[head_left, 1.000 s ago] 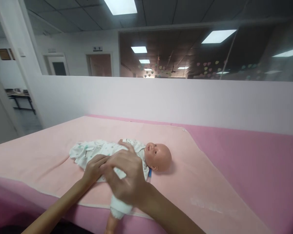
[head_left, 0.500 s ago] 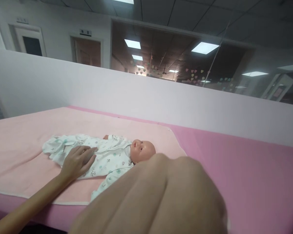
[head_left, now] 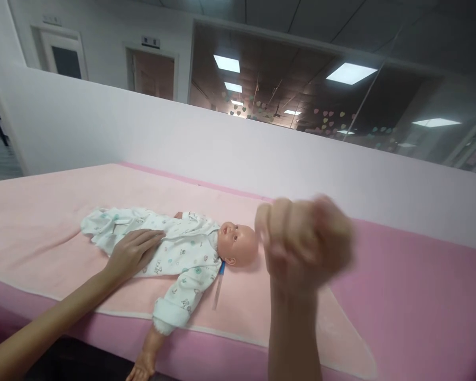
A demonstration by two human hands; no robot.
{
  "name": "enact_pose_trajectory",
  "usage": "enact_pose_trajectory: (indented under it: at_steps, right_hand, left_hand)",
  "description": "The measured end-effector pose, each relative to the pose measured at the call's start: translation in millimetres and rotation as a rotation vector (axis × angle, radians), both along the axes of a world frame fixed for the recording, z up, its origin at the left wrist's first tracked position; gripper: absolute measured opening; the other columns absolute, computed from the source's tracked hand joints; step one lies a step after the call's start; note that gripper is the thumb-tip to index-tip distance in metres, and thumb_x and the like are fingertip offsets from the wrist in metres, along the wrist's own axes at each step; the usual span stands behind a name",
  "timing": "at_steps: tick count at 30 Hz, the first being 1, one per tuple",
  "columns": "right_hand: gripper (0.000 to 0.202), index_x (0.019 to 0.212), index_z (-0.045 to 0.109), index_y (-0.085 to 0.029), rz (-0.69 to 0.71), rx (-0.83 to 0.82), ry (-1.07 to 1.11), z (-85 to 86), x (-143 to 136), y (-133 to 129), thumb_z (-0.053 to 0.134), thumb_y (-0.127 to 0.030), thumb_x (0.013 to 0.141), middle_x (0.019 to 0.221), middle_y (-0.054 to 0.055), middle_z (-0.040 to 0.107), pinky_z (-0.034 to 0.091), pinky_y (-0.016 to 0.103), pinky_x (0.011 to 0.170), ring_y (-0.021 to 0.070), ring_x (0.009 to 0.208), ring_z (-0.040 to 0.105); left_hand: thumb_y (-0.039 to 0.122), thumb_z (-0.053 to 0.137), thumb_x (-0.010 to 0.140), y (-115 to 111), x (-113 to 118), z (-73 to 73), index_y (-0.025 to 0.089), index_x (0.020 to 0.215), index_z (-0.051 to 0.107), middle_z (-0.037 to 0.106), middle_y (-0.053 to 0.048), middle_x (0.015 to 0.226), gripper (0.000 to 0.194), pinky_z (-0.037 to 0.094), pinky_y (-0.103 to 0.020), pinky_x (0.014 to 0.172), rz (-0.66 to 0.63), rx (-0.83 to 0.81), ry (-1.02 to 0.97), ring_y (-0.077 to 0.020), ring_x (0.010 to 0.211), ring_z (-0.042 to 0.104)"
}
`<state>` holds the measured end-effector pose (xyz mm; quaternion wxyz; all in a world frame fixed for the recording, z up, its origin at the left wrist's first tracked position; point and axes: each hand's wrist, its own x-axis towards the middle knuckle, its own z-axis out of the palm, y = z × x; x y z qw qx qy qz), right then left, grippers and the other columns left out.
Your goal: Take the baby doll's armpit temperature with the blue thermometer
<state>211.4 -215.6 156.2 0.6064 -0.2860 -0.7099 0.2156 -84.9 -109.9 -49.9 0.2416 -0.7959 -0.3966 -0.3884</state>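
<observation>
A baby doll [head_left: 238,246] in a white patterned outfit [head_left: 182,251] lies on its back, head to the right, on a peach blanket [head_left: 63,196]. One doll arm hangs over the near edge. My left hand [head_left: 137,251] rests on the doll's belly, fingers extended and palm down. Raised to the right of the doll's head, my right hand [head_left: 307,238] is closed in a fist, blurred by motion, touching neither doll nor blanket. Whether anything is inside the fist cannot be seen. Beside the doll's neck lies a thin clear strip with a blue end [head_left: 222,268].
The blanket covers part of a pink padded surface [head_left: 412,286]. A low white wall [head_left: 222,143] runs along the back. Above it are a large window [head_left: 285,90] and a brown door [head_left: 154,74]. Dark space shows below the near edge.
My right hand has moved up and away from the camera, uncovering the doll's near arm and the blue-ended strip. My left hand stays on the belly. The view has shifted slightly.
</observation>
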Motion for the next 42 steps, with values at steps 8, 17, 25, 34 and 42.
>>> enact_pose_trajectory:
  at_steps: [8,17,25,34,42]
  right_hand:
    - [0.03,0.057,0.049,-0.019,-0.237,-0.011,-0.256,-113.0,-75,94,0.045,-0.031,0.084,0.058,-0.001,0.054,0.039,0.026,0.059,0.0127,0.06,0.052]
    - [0.01,0.077,0.058,-0.02,-0.343,0.228,-0.626,-171.8,-102,121,0.05,-0.022,0.082,0.081,0.003,0.061,0.035,0.031,0.073,0.0171,0.078,0.051]
    - [0.014,0.083,0.06,-0.022,-0.313,0.244,-0.602,-176.0,-99,119,0.047,-0.023,0.086,0.082,0.003,0.061,0.035,0.03,0.073,0.0162,0.079,0.051]
    - [0.016,0.091,0.063,-0.023,-0.322,0.271,-0.573,-178.5,-99,121,0.048,-0.022,0.085,0.084,0.003,0.063,0.037,0.03,0.074,0.0161,0.081,0.053]
    - [0.013,0.09,0.057,-0.018,-0.375,0.243,-0.488,-182.7,-103,122,0.048,-0.02,0.08,0.082,0.006,0.062,0.04,0.03,0.074,0.0186,0.082,0.054]
  left_hand:
    - [0.027,0.051,0.079,-4,6,8.0,0.025,0.104,0.062,0.064,-0.004,0.105,0.027,0.044,-0.037,0.082,0.004,-0.087,-0.088,-0.0219,0.093,0.058]
    - [0.025,0.045,0.085,1,5,7.3,0.024,0.109,0.059,0.062,-0.004,0.11,0.027,0.041,-0.036,0.084,0.006,-0.189,-0.073,-0.0198,0.096,0.055]
    - [0.026,0.043,0.087,1,8,8.1,0.023,0.104,0.061,0.065,-0.004,0.106,0.025,0.042,-0.038,0.084,0.007,-0.195,-0.109,-0.0195,0.094,0.056]
    - [0.029,0.049,0.084,3,9,6.1,0.023,0.093,0.066,0.068,-0.004,0.098,0.02,0.044,-0.037,0.081,-0.029,-0.157,-0.191,-0.019,0.089,0.059]
    - [0.034,0.052,0.081,2,11,9.9,0.023,0.085,0.067,0.068,-0.003,0.093,0.019,0.046,-0.036,0.079,-0.016,-0.19,-0.262,-0.0197,0.088,0.06]
